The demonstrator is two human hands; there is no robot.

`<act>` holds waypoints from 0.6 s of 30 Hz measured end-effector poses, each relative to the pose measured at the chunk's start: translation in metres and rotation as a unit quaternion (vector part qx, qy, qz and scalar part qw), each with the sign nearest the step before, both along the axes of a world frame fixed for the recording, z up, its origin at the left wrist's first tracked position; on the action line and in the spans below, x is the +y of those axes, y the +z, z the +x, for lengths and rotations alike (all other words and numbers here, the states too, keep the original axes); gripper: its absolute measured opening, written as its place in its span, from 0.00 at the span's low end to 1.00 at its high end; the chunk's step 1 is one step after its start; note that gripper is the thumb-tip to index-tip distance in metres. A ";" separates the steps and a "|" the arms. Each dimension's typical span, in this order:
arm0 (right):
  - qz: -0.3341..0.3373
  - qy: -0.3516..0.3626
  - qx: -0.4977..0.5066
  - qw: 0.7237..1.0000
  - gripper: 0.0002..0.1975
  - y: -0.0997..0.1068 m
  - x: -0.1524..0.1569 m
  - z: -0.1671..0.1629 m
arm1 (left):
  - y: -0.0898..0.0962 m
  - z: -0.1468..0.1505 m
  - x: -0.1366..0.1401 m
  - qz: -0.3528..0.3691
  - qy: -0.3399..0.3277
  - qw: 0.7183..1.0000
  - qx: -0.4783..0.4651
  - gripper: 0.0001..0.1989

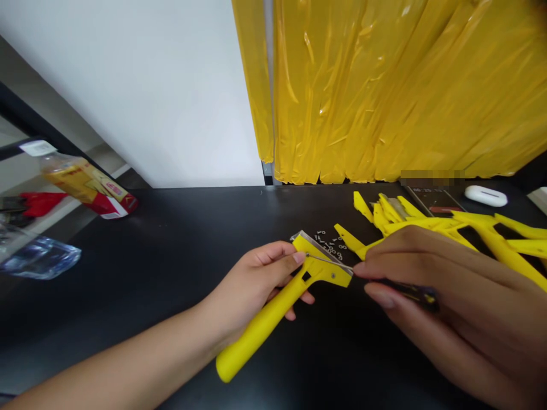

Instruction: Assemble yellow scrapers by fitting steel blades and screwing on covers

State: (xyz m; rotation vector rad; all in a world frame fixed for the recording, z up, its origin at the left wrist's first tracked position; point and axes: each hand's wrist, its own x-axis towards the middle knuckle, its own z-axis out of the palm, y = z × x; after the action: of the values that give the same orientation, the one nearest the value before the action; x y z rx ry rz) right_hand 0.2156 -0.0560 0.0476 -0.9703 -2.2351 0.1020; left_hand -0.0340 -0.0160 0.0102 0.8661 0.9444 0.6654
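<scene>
My left hand (pixel 265 273) is closed around the head end of a yellow scraper (pixel 273 310), whose handle slants down toward me. A metal strip runs along the scraper's far edge, and a screw shows at the right of its head. Between the fingers of my right hand (pixel 453 290) is a screwdriver (pixel 329 260); its thin shaft reaches left across the scraper head, the tip at a second screw beside my left thumb. Most of the screwdriver's dark handle is hidden by my fingers. Small loose screws and nuts (pixel 331 245) lie just behind the scraper head.
More yellow scraper parts (pixel 487 228) are piled at the right. Behind them lie a phone (pixel 433 199) and a white earbud case (pixel 486 196). A drink bottle (pixel 85 182) and a clear container (pixel 43 257) are at the left. Yellow plastic sheeting (pixel 384 91) hangs behind the black table (pixel 179 245).
</scene>
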 end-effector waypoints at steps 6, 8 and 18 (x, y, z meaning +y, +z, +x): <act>0.075 -0.052 -0.045 0.995 0.14 -0.004 0.001 0.001 | -0.002 0.002 0.000 0.020 -0.006 0.999 0.032 0.13; 0.091 -0.055 -0.074 0.992 0.13 -0.004 0.001 0.000 | -0.003 0.002 0.000 0.021 0.001 0.999 0.037 0.12; 0.083 -0.084 -0.095 0.988 0.06 -0.011 -0.005 -0.010 | -0.007 0.002 0.005 0.026 0.019 0.999 0.040 0.13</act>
State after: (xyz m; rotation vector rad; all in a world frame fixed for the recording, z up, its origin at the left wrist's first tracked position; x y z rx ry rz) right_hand 0.2057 -0.0609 0.0370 -1.1087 -2.2784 -0.2587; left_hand -0.0323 -0.0115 0.0034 0.9275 1.0220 0.6943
